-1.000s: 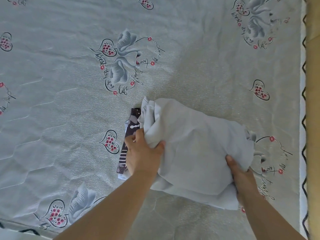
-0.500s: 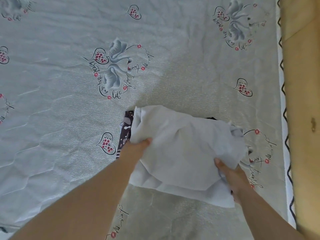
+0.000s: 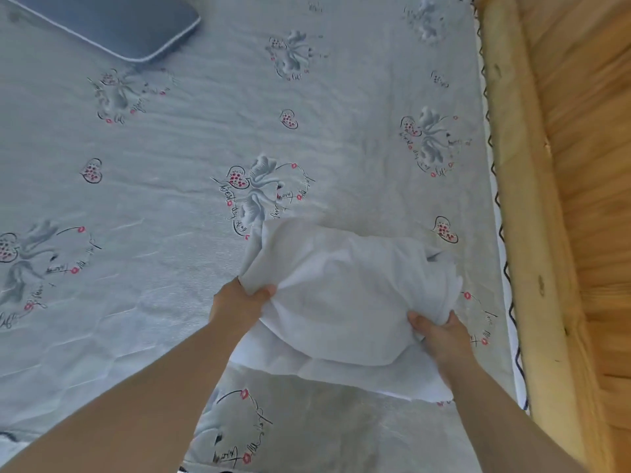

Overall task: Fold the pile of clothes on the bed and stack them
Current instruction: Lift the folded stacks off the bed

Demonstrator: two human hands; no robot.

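Observation:
A bundle of white cloth bulges between my two hands, raised off the bed with its lower edge hanging toward me. My left hand grips the bundle's left side, thumb pressed into the fabric. My right hand grips its right side, fingers curled under a fold. Whatever the white cloth wraps is hidden; no dark patterned garment shows now.
The bed carries a pale grey quilted sheet printed with swans and hearts. A blue-grey pillow lies at the far left. A wooden bed frame and wood panelling run along the right side.
Both hands have closed tighter on the white bundle and lifted it. The dark patterned garment seen at its left edge is no longer visible. The view has tilted up, showing the pillow.

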